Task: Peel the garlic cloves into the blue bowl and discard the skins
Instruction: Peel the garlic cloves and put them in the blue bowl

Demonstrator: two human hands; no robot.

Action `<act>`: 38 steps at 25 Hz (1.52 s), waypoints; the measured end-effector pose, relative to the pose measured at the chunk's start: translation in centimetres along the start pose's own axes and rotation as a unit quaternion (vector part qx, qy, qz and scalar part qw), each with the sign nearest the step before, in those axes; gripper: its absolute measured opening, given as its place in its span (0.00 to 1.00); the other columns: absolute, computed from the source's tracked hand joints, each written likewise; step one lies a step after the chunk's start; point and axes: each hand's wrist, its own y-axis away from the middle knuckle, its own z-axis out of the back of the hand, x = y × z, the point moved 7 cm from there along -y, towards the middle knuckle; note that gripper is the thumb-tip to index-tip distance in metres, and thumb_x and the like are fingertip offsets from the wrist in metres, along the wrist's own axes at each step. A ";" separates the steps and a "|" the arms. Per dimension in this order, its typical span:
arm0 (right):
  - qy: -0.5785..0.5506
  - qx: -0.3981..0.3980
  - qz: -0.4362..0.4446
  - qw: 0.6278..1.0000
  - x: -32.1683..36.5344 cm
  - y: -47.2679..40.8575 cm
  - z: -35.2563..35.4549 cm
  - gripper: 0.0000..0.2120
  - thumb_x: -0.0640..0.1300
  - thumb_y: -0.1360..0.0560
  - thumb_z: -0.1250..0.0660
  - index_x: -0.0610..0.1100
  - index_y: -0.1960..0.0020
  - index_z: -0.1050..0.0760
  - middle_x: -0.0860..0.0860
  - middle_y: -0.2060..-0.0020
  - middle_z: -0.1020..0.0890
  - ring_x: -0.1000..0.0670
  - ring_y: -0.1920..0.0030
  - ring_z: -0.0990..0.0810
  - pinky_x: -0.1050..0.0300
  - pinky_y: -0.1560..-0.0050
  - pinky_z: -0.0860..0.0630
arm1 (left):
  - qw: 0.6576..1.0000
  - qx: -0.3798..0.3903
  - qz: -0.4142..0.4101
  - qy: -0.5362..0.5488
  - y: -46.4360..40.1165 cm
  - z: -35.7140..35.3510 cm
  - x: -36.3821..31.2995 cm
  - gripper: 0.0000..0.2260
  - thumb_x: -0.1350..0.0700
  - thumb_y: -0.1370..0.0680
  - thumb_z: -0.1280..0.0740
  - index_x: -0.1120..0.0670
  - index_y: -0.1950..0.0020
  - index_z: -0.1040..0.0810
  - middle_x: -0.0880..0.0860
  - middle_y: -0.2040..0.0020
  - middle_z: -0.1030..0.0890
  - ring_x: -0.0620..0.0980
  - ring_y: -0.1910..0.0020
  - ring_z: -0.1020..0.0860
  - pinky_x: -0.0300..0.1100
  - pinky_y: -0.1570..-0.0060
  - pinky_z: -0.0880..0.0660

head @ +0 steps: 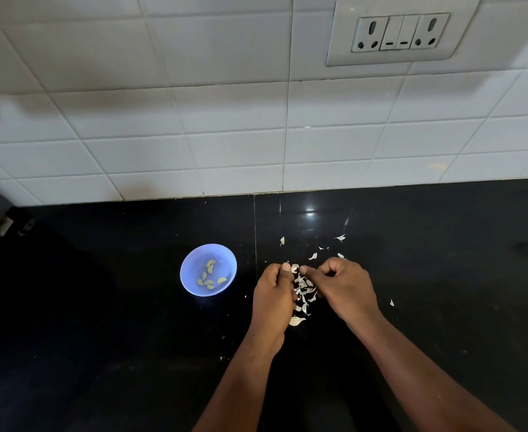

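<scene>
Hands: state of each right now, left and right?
Left hand: fingers curled, pinching a small white piece, clove or skin cannot be told, above the skin pile.
Right hand: fingers curled, thumb and forefinger pinching toward the same piece.

A glossy black tabletop (100, 322) is seen across the lower half of the frame. Behind it, a wall of white tiles (162, 120) is shown. A white socket-and-switch panel (401, 32) is mounted at upper right.
</scene>
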 end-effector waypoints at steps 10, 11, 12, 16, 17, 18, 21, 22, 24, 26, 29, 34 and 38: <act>-0.211 0.112 0.044 0.970 1.5 1.0 -1.7 0.06 0.41 0.20 0.29 0.47 0.48 0.13 0.52 0.54 0.11 0.57 0.51 0.14 0.65 0.51 0.21 | 0.999 -0.021 -0.028 -0.009 -0.8 0.8 0.0 0.07 0.51 0.17 0.31 0.52 0.51 0.19 0.48 0.64 0.19 0.43 0.64 0.23 0.44 0.59 0.23; -0.240 0.114 0.030 0.964 1.4 1.1 -1.8 0.05 0.40 0.20 0.28 0.46 0.48 0.13 0.49 0.56 0.12 0.56 0.54 0.14 0.65 0.53 0.21 | 0.999 -0.026 -0.026 0.012 -0.9 0.8 -0.1 0.06 0.52 0.17 0.30 0.53 0.50 0.18 0.48 0.63 0.18 0.43 0.64 0.22 0.43 0.60 0.23; -0.273 0.116 0.013 0.955 1.3 1.2 -1.9 0.05 0.39 0.21 0.27 0.44 0.47 0.14 0.46 0.57 0.12 0.54 0.57 0.15 0.65 0.56 0.21 | 0.999 -0.026 -0.025 0.034 -0.8 0.7 -0.2 0.05 0.53 0.18 0.29 0.55 0.50 0.17 0.49 0.63 0.17 0.44 0.64 0.21 0.40 0.62 0.23; -0.318 0.104 -0.012 0.942 1.3 1.5 -2.0 0.06 0.38 0.21 0.28 0.43 0.45 0.14 0.39 0.55 0.13 0.51 0.59 0.16 0.62 0.59 0.21 | 0.991 -0.010 -0.002 0.133 -0.3 -0.1 -0.2 0.06 0.58 0.18 0.28 0.59 0.52 0.14 0.56 0.61 0.15 0.51 0.63 0.19 0.42 0.59 0.21; -0.320 0.098 -0.010 0.942 1.1 1.4 -2.0 0.06 0.38 0.21 0.28 0.43 0.46 0.13 0.39 0.55 0.13 0.51 0.59 0.16 0.60 0.58 0.20 | 0.989 -0.008 0.005 0.151 -0.4 -0.2 0.0 0.06 0.58 0.18 0.28 0.59 0.52 0.14 0.57 0.61 0.14 0.52 0.62 0.19 0.46 0.55 0.21; -0.323 0.095 -0.010 0.942 1.1 1.2 -2.0 0.06 0.37 0.20 0.28 0.43 0.46 0.13 0.38 0.55 0.13 0.50 0.59 0.16 0.59 0.57 0.19 | 0.987 -0.007 0.007 0.161 -0.5 -0.2 0.1 0.06 0.58 0.18 0.28 0.58 0.53 0.13 0.58 0.61 0.14 0.53 0.61 0.19 0.50 0.53 0.21; -0.353 0.108 -0.019 0.929 1.2 0.9 -1.9 0.06 0.35 0.20 0.30 0.38 0.45 0.15 0.38 0.56 0.14 0.50 0.60 0.16 0.58 0.58 0.19 | 0.980 0.002 0.006 0.197 -0.5 -0.5 0.0 0.07 0.58 0.18 0.29 0.57 0.54 0.13 0.59 0.60 0.16 0.55 0.61 0.20 0.51 0.52 0.22; -0.377 0.122 -0.031 0.918 1.1 0.9 -2.1 0.07 0.34 0.20 0.31 0.37 0.44 0.16 0.39 0.58 0.14 0.50 0.62 0.17 0.59 0.59 0.20 | 0.976 0.008 0.007 0.216 -0.4 -0.6 -0.1 0.07 0.59 0.18 0.29 0.58 0.54 0.14 0.58 0.61 0.16 0.54 0.62 0.20 0.48 0.54 0.21; -0.435 0.159 -0.068 0.884 1.0 0.8 -2.6 0.07 0.33 0.20 0.32 0.36 0.44 0.17 0.42 0.59 0.14 0.51 0.64 0.18 0.61 0.61 0.21 | 0.970 0.021 0.017 0.241 -0.1 -0.9 -0.4 0.07 0.60 0.18 0.30 0.60 0.53 0.15 0.58 0.61 0.17 0.51 0.65 0.20 0.43 0.58 0.21; -0.470 0.185 -0.102 0.857 0.7 0.8 -2.9 0.07 0.34 0.20 0.32 0.37 0.45 0.17 0.43 0.59 0.14 0.52 0.65 0.18 0.62 0.64 0.20 | 0.972 0.034 0.026 0.232 -0.2 -0.9 -0.3 0.07 0.59 0.18 0.30 0.60 0.52 0.15 0.58 0.60 0.16 0.50 0.65 0.19 0.43 0.58 0.20; -0.470 0.174 -0.107 0.858 0.2 0.9 -2.9 0.07 0.34 0.20 0.31 0.39 0.44 0.18 0.43 0.59 0.15 0.52 0.66 0.19 0.62 0.65 0.21 | 0.985 0.042 0.025 0.168 -0.5 -0.9 -0.3 0.08 0.58 0.17 0.31 0.60 0.52 0.15 0.56 0.61 0.16 0.49 0.63 0.20 0.44 0.57 0.21; -0.390 0.117 -0.022 0.913 0.5 0.8 -1.8 0.11 0.35 0.20 0.29 0.43 0.40 0.16 0.42 0.59 0.16 0.48 0.59 0.17 0.57 0.57 0.19 | 0.993 0.033 -0.002 0.114 0.0 -0.5 -0.8 0.09 0.55 0.17 0.30 0.58 0.51 0.14 0.55 0.60 0.14 0.47 0.60 0.17 0.42 0.58 0.21; -0.297 0.144 0.032 0.943 1.6 1.1 -1.8 0.13 0.37 0.19 0.30 0.49 0.39 0.15 0.45 0.56 0.13 0.52 0.57 0.16 0.59 0.52 0.20 | 0.991 0.002 0.007 0.134 -0.3 0.0 -0.7 0.07 0.57 0.19 0.27 0.61 0.51 0.15 0.55 0.61 0.15 0.49 0.63 0.18 0.43 0.60 0.23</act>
